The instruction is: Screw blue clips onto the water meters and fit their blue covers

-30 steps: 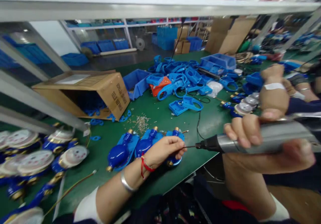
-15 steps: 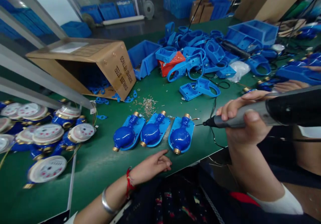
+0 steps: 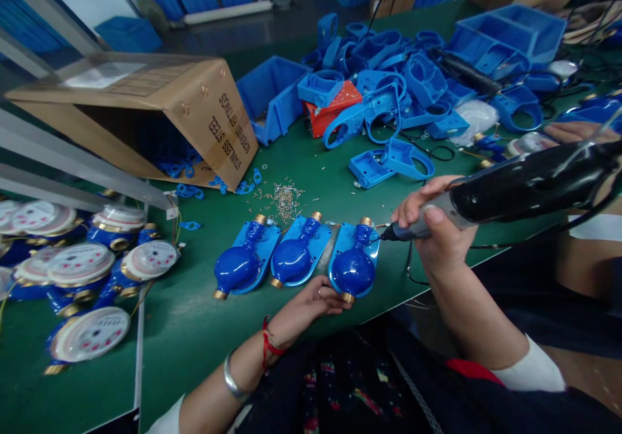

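Three blue water meters lie face down on light-blue plates in a row: a left one [image 3: 239,267], a middle one [image 3: 294,260] and a right one [image 3: 354,271], each with brass ends. My left hand [image 3: 311,301] grips the lower left edge of the right meter's plate, its fingers beside the lower brass end and partly hidden. A black and grey electric screwdriver [image 3: 515,184] is in my right hand [image 3: 440,227], its fingers wrapped round the grey front part. The tool's tip is at the right side of that plate, near the meter's neck. Small screws [image 3: 286,199] are heaped behind the meters.
At left, white-faced meters [image 3: 80,262] crowd the green table [image 3: 194,363]. An open carton [image 3: 208,116] and a blue bin [image 3: 275,97] stand behind. Blue plastic housings [image 3: 383,97] pile up at the back. Another person's hand [image 3: 578,131] is at far right.
My left hand has moved up and right onto the right meter's plate. My right hand has brought the screwdriver left, so its tip now reaches that plate. The view has shifted slightly.
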The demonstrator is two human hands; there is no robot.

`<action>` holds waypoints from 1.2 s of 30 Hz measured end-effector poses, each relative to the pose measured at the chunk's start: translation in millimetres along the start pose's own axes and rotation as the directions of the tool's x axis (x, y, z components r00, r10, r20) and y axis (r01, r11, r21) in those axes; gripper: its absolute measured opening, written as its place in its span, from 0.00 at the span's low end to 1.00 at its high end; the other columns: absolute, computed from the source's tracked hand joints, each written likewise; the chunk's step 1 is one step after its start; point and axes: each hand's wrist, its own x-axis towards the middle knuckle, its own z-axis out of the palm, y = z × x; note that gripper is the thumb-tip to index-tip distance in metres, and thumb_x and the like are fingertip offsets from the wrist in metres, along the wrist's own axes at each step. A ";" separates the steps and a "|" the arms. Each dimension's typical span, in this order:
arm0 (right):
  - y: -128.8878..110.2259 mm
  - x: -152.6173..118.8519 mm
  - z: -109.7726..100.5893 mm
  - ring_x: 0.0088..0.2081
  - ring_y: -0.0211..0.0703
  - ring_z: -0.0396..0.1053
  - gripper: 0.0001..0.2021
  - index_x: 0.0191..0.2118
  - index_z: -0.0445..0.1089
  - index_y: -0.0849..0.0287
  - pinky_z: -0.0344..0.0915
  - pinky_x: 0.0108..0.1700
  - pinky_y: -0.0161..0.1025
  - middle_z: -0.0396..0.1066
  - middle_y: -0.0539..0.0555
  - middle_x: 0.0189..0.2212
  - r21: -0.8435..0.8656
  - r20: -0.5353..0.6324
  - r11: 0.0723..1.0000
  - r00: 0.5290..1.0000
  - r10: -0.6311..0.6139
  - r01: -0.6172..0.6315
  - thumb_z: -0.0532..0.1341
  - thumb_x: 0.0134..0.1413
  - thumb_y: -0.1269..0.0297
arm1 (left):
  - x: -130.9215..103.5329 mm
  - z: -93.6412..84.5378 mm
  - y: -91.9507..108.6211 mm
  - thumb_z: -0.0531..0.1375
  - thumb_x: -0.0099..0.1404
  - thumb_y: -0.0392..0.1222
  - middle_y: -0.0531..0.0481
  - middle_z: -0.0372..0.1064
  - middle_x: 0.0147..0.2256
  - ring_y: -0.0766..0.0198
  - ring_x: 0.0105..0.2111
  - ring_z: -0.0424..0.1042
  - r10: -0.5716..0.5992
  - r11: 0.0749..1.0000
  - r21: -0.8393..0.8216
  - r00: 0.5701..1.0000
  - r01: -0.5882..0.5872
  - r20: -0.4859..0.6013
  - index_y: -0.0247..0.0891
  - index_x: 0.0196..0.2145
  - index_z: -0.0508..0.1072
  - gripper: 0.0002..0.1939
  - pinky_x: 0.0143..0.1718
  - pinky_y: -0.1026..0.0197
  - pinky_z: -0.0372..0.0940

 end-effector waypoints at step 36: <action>55.2 72.0 33.3 0.23 0.38 0.66 0.14 0.37 0.63 0.55 0.68 0.34 0.42 0.65 0.44 0.20 -0.121 -0.137 0.989 0.985 -0.100 0.083 0.65 0.46 0.59 | -35.8 -8.8 22.9 0.55 0.65 0.46 0.42 0.70 0.42 0.63 0.39 0.72 0.093 0.943 0.302 0.982 -0.139 0.161 0.37 0.52 0.65 0.19 0.45 0.58 0.63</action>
